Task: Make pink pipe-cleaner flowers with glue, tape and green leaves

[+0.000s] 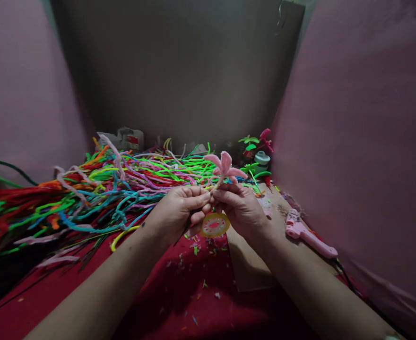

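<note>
Between my two hands stands a pink pipe-cleaner flower [225, 166], its petals spread above my fingertips. My left hand [190, 205] is closed, thumb and fingers pinching the lower stem. The fingers of my right hand [238, 203] pinch the stem just under the petals. Most of the stem is hidden by my fingers. Right below my hands is a round yellow-rimmed disc [215, 225] with a pale, patterned middle; I cannot tell whether it lies on the table or hangs. A thin dark stick pokes out under my left hand.
A large heap of coloured pipe cleaners [123, 184] covers the left and back. At right, a pink glue gun [310, 238] lies on a brown board [252, 269]. Green and pink pipe-cleaner plants stand behind by a small jar [262, 159]. Scraps litter the red cloth [179, 302].
</note>
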`<state>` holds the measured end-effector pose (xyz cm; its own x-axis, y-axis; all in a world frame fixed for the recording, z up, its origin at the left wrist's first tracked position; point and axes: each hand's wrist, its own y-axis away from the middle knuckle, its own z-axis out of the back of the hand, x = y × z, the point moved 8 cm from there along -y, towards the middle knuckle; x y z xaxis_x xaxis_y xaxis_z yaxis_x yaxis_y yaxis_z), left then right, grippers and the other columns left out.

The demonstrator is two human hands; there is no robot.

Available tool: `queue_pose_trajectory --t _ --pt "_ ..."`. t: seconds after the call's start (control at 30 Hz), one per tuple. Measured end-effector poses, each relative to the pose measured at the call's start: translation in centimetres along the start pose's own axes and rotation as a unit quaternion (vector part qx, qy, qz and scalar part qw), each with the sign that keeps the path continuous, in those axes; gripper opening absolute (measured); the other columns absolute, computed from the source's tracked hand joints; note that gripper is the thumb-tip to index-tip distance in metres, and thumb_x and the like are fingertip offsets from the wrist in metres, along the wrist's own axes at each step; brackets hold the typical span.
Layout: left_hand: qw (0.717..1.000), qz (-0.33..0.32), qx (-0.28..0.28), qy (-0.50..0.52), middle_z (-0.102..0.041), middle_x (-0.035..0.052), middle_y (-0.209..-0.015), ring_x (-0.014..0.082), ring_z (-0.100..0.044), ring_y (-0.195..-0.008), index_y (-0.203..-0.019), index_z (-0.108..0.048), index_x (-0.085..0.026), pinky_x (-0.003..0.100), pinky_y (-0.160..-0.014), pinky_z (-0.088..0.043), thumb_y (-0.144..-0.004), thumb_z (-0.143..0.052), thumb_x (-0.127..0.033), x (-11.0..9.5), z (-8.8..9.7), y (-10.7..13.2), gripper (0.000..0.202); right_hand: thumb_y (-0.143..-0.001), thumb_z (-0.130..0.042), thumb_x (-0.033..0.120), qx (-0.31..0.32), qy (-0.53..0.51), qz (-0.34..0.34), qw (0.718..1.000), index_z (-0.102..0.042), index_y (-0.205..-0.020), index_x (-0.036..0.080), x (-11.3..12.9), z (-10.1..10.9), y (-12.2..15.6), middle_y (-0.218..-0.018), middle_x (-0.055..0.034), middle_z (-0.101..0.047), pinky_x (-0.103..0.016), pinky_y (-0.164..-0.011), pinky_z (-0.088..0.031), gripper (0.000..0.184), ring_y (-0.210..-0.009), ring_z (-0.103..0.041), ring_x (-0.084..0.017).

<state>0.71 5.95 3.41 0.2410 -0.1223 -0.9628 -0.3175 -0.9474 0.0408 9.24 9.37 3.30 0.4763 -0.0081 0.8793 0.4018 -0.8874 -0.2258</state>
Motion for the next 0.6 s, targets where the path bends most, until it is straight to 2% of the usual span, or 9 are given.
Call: queue_pose_trajectory --t 0.13,0.2,0.23,0.3,0.37,0.43,0.5,0.53,0.6 --pt "0.997 -0.024 -0.009 -0.072 -0.043 -0.0066 -0.038 0.0054 -0.034 -0.029 -0.064 -0.051 -0.016 0.018 -0.032 -0.034 -0.082 -0.053 -0.031 -0.1 0.1 -0.1 0.024 -0.065 -0.07 0.019 -0.014 0.016 0.011 1.0 -0.069 -0.064 0.015 0.1 0.3 0.1 -0.061 -0.0004 -0.064 -0.022 -0.051 -0.037 0.005 -0.051 -0.053 -0.008" --pt "0.978 -0.08 -0.066 -0.179 -0.051 -0.0036 -0.044 0.0085 -0.045 -0.037 -0.067 -0.053 -0.015 0.021 -0.04 -0.04 -0.081 -0.053 -0.033 -1.0 0.7 0.0 0.022 -0.064 -0.071 0.019 -0.033 0.018 0.009 0.999 -0.069 -0.065 0.015 0.0 0.5 0.1 -0.059 0.0002 -0.063 -0.022 -0.05 -0.037 0.005 -0.049 -0.05 -0.008" --pt "0.957 -0.12 -0.104 -0.242 -0.056 -0.0018 -0.051 0.0101 -0.051 -0.044 -0.07 -0.055 -0.015 0.022 -0.045 -0.042 -0.08 -0.055 -0.033 -1.8 1.0 0.3 0.021 -0.063 -0.071 0.018 -0.042 0.023 0.011 0.999 -0.069 -0.065 0.015 0.0 0.7 0.2 -0.058 0.0006 -0.062 -0.022 -0.05 -0.036 0.004 -0.049 -0.048 -0.007" --pt "0.896 -0.206 -0.171 -0.355 -0.06 0.0006 -0.066 0.0119 -0.055 -0.058 -0.078 -0.058 -0.016 0.023 -0.054 -0.044 -0.078 -0.058 -0.032 -3.2 1.0 1.1 0.017 -0.062 -0.069 0.016 -0.054 0.035 0.021 0.998 -0.07 -0.065 0.015 0.1 0.8 0.2 -0.057 0.0015 -0.06 -0.022 -0.049 -0.035 0.003 -0.048 -0.046 -0.006" --pt "0.838 -0.273 -0.202 -0.427 -0.061 0.0016 -0.074 0.0126 -0.055 -0.067 -0.082 -0.06 -0.017 0.023 -0.06 -0.044 -0.079 -0.057 -0.029 -4.2 0.4 1.9 0.013 -0.063 -0.068 0.015 -0.054 0.046 0.025 0.997 -0.07 -0.066 0.015 0.1 0.6 0.3 -0.055 0.0021 -0.058 -0.022 -0.049 -0.034 0.003 -0.048 -0.044 -0.006" --pt "0.804 -0.309 -0.216 -0.46 -0.061 0.0022 -0.076 0.013 -0.056 -0.071 -0.082 -0.061 -0.017 0.024 -0.065 -0.043 -0.082 -0.053 -0.025 -4.6 0.0 2.4 0.011 -0.063 -0.07 0.019 -0.054 0.049 0.017 0.997 -0.07 -0.065 0.015 0.0 0.5 0.4 -0.054 0.0024 -0.057 -0.023 -0.049 -0.034 0.004 -0.048 -0.044 -0.007" --pt "0.798 -0.31 -0.227 -0.465 -0.062 0.0025 -0.075 0.0133 -0.056 -0.071 -0.079 -0.062 -0.017 0.024 -0.065 -0.043 -0.082 -0.05 -0.023 -4.8 0.0 2.5 0.013 -0.062 -0.073 0.023 -0.053 0.048 0.011 0.997 -0.07 -0.064 0.015 0.0 0.3 0.4 -0.054 0.002 -0.057 -0.023 -0.049 -0.034 0.008 -0.048 -0.044 -0.007" --pt "0.806 -0.298 -0.23 -0.457 -0.061 0.002 -0.072 0.013 -0.055 -0.068 -0.077 -0.061 -0.016 0.024 -0.062 -0.042 -0.082 -0.05 -0.024 -4.7 0.2 2.4 0.014 -0.062 -0.073 0.024 -0.053 0.048 0.009 0.997 -0.07 -0.064 0.015 0.0 0.2 0.4 -0.054 0.0019 -0.058 -0.024 -0.049 -0.034 0.009 -0.048 -0.044 -0.007" --pt "0.846 -0.253 -0.229 -0.41 -0.058 0.0 -0.064 0.0113 -0.05 -0.059 -0.073 -0.06 -0.016 0.022 -0.055 -0.039 -0.08 -0.051 -0.026 -4.3 0.9 1.9 0.015 -0.061 -0.074 0.023 -0.051 0.042 0.008 0.998 -0.07 -0.063 0.015 0.0 0.1 0.5 -0.053 0.0019 -0.058 -0.024 -0.049 -0.034 0.009 -0.047 -0.045 -0.007"
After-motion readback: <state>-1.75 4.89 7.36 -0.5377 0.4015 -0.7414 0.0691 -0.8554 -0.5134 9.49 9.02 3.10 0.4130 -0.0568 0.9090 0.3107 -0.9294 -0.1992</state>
